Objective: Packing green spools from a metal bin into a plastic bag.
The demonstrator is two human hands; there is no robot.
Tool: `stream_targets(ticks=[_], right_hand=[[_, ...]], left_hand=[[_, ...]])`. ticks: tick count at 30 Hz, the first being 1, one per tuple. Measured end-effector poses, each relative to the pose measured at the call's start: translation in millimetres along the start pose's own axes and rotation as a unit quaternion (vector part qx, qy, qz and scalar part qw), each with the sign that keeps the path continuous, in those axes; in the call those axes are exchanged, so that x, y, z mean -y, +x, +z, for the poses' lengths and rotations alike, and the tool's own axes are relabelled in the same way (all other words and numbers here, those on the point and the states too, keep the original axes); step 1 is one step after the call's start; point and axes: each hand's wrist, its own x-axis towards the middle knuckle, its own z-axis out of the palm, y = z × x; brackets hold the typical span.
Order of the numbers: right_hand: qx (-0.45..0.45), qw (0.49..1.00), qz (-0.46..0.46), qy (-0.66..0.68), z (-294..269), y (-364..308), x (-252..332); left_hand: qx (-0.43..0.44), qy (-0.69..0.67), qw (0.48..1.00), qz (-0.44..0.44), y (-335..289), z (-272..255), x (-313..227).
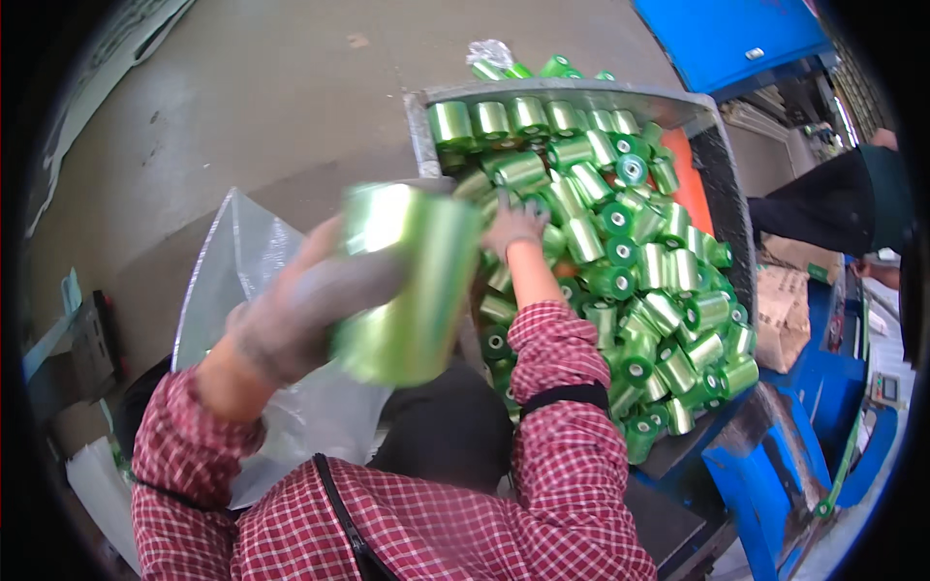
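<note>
Head view: a green roll in your left hand, your right hand among many more

Your left hand (291, 310) is closed around a shiny green roll (426, 290), held up near the camera, clear of the bin. Both are blurred, and the fingers cross the roll's side. Your right hand (513, 228) lies on the left part of the pile of rolls (620, 252), its fingers parted and bent over them; you cannot tell from here whether it grips one.

Around that hand, the rolls lie at all angles, some showing their round ends and pale cores. Along the far side, a row stands upright against the wall of the grey bin (572, 92). An orange sheet (689, 189) shows at the bin's right side.

Behind and below your left hand, a clear plastic bag (232, 252) stands up from your lap. Beyond the far rim are a few more rolls (555, 66), with crumpled clear plastic (491, 51) just beside them. To the right you have a brown paper sack (781, 315) and another person's dark-clothed leg (819, 208).
</note>
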Motion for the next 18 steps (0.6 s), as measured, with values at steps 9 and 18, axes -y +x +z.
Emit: stream_targets(ticks=[9,18], right_hand=[[-0.299,0.876,-0.068,0.374,-40.1,-134.7,-16.4],[-0.196,0.822,-0.443,0.300,-133.5,-335.4,120.0]], left_hand=[[-0.308,0.256,0.888,-0.225,-124.9,-111.6,59.7],[-0.352,0.009,0.932,0.080,-76.2,-174.3,178.9]])
